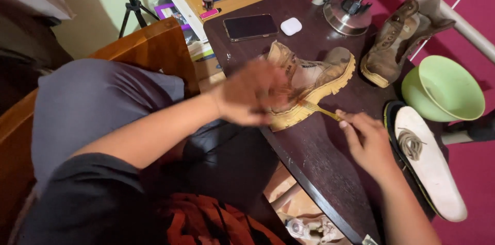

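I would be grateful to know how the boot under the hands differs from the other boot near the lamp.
The near boot lies on its side at the table edge, between the left hand and right hand; the far boot lies untouched by the lamp base. The near boot's sole looks yellower, the far boot darker. Both are worn tan ankle boots.

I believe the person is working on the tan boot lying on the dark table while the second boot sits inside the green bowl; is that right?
Not quite. The head view shows the second boot standing on the dark table, beside the green bowl, not inside it. The rest holds: the left hand and right hand are at the tan boot lying on the table.
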